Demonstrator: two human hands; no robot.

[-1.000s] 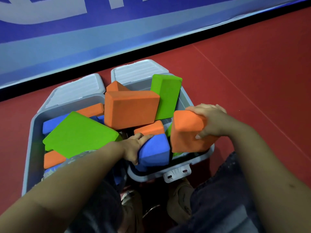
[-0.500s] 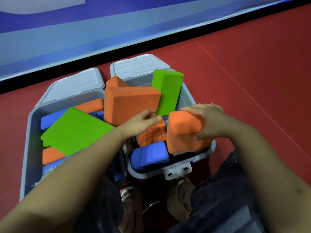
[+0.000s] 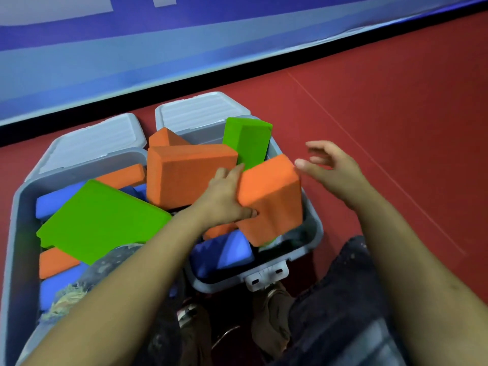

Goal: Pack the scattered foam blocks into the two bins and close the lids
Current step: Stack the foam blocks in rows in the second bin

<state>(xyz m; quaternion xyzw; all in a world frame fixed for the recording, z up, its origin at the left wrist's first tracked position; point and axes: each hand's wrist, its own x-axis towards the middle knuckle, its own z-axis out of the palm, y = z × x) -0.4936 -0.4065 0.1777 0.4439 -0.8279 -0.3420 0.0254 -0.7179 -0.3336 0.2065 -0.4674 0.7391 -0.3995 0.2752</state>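
Observation:
Two grey bins stand side by side on the red floor, the left bin (image 3: pixel 18 207) and the right bin (image 3: pixel 315 228), both heaped with orange, green and blue foam blocks. My left hand (image 3: pixel 224 196) grips the left side of an orange block (image 3: pixel 272 196) that sits tilted over the right bin's near right corner. My right hand (image 3: pixel 335 167) hovers just right of that block with fingers spread, holding nothing. A large orange block (image 3: pixel 184 173) and an upright green block (image 3: pixel 248 141) stick up above the right bin. A flat green block (image 3: pixel 100 220) lies across the left bin.
Both lids, the left lid (image 3: pixel 92 143) and the right lid (image 3: pixel 200 112), hang open behind the bins. A white latch (image 3: pixel 266 277) sits on the right bin's near rim. My knees and shoes are close below. A blue wall panel runs along the back; red floor spreads to the right.
My right hand has let go of the orange block and moved off to its right. My left hand has shifted from the small orange block onto that block's left side.

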